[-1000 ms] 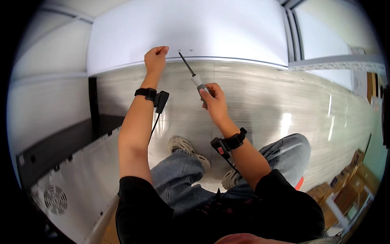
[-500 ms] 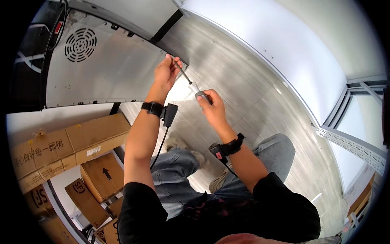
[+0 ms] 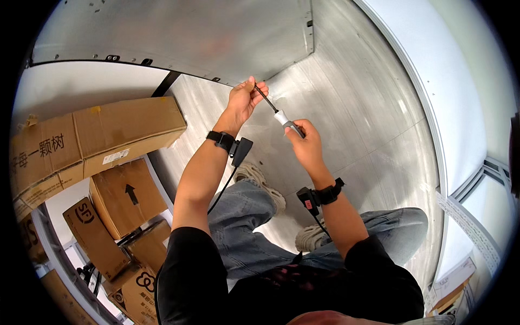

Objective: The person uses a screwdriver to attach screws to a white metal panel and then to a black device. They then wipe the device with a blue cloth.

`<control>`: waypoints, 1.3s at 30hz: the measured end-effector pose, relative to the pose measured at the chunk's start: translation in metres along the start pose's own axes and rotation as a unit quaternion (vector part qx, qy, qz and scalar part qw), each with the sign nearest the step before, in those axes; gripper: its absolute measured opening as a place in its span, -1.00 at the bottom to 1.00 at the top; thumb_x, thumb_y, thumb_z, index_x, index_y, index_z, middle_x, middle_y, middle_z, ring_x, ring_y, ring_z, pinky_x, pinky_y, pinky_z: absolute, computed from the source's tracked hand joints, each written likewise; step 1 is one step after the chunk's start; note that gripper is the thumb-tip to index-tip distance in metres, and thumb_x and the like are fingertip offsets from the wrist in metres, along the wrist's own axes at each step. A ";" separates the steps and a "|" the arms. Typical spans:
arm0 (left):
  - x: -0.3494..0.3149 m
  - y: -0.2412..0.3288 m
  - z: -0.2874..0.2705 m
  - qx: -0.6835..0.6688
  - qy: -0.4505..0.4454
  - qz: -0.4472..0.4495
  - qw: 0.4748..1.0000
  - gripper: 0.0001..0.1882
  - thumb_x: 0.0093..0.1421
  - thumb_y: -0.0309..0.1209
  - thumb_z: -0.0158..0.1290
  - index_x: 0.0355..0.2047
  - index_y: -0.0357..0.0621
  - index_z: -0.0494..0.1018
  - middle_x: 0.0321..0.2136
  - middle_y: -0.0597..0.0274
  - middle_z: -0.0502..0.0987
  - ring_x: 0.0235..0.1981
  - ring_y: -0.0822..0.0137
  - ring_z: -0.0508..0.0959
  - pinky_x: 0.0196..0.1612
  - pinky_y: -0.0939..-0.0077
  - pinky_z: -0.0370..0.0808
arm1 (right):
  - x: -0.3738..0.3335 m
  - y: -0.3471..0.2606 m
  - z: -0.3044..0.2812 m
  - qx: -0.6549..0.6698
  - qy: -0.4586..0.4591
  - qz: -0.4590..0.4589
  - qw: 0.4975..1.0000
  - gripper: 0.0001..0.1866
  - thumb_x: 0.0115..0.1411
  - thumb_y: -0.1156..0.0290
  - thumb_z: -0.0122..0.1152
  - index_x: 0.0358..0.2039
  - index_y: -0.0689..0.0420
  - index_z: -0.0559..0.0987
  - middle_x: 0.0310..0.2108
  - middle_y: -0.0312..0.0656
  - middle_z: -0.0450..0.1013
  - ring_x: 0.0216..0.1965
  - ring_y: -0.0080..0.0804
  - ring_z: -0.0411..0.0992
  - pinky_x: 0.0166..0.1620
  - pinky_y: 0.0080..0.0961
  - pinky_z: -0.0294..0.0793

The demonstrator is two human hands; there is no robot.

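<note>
My right hand (image 3: 307, 149) is closed around the grey and white handle of a screwdriver (image 3: 279, 115). Its dark shaft slants up and left to my left hand (image 3: 245, 102). There the thumb and fingertips are pinched at the screwdriver's tip; whatever small thing they may hold is too small to make out. Both hands are just in front of the lower edge of a grey metal panel (image 3: 216, 40), which has screws and dark clips along its border. Whether the left fingertips touch the panel cannot be told.
A long cardboard box (image 3: 130, 127) lies to the left, with smaller boxes (image 3: 130, 192) on a rack below it. Pale grey flooring (image 3: 368, 108) runs beneath my knees. A white wall-like panel (image 3: 428, 70) and a perforated metal strip (image 3: 468, 225) stand to the right.
My view has shifted, so the metal panel sits higher and its round vent is out of sight. Both hands and the screwdriver appear slightly farther right, with the same grips.
</note>
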State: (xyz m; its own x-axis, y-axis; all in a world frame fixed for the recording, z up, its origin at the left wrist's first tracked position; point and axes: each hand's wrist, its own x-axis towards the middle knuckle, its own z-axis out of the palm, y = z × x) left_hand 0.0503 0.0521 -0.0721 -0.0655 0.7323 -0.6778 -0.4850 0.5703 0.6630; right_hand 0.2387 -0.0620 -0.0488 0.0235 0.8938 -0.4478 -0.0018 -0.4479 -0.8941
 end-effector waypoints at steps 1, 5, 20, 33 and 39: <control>0.002 -0.002 -0.007 -0.008 0.002 -0.008 1.000 -0.74 0.35 -0.26 -0.13 -0.28 -0.22 0.37 -0.32 0.10 0.52 -0.33 0.27 0.58 -0.20 0.46 0.63 | 0.001 0.002 0.003 -0.001 -0.002 0.010 1.000 -0.82 0.11 0.39 0.21 -0.33 0.22 0.49 -0.58 -0.32 0.38 -0.57 -0.60 0.27 -0.49 -0.57 0.24; 0.013 -0.006 -0.034 -0.044 -0.023 -0.016 0.999 -0.75 0.34 -0.29 -0.13 -0.25 -0.27 0.34 -0.28 0.04 0.51 -0.31 0.23 0.58 -0.18 0.43 0.63 | 0.002 0.007 0.017 0.003 -0.010 0.033 0.999 -0.81 0.12 0.38 0.21 -0.34 0.23 0.50 -0.58 -0.34 0.37 -0.56 -0.62 0.25 -0.48 -0.59 0.21; 0.023 -0.004 -0.073 0.090 -0.011 -0.016 0.996 -0.74 0.32 -0.34 -0.08 -0.19 -0.36 0.35 -0.24 -0.05 0.53 -0.28 0.20 0.60 -0.19 0.45 0.63 | 0.009 0.036 0.044 -0.054 -0.010 0.007 0.998 -0.81 0.11 0.38 0.21 -0.33 0.22 0.51 -0.57 -0.29 0.40 -0.57 -0.57 0.28 -0.48 -0.56 0.23; 0.035 -0.003 -0.074 0.128 -0.003 -0.059 0.990 -0.70 0.34 -0.32 -0.12 -0.15 -0.39 0.33 -0.19 -0.02 0.52 -0.24 0.22 0.59 -0.15 0.47 0.62 | 0.013 0.029 0.044 -0.125 0.054 -0.089 0.987 -0.84 0.08 0.38 0.24 -0.36 0.17 0.53 -0.59 -0.23 0.43 -0.59 -0.46 0.34 -0.46 -0.50 0.30; 0.051 -0.003 -0.077 0.062 -0.033 -0.062 0.996 -0.70 0.32 -0.29 -0.08 -0.18 -0.36 0.31 -0.19 -0.09 0.51 -0.21 0.14 0.60 -0.14 0.38 0.62 | 0.016 0.048 0.055 -0.132 0.062 -0.066 0.987 -0.81 0.06 0.36 0.25 -0.35 0.17 0.53 -0.60 -0.21 0.44 -0.59 -0.44 0.35 -0.45 -0.49 0.32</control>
State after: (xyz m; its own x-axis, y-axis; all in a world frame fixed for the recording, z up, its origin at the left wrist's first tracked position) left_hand -0.0182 0.0595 -0.1334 0.0478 0.6737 -0.7375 -0.3746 0.6965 0.6120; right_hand 0.1837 -0.0682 -0.0997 0.1276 0.9424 -0.3091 0.2688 -0.3329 -0.9038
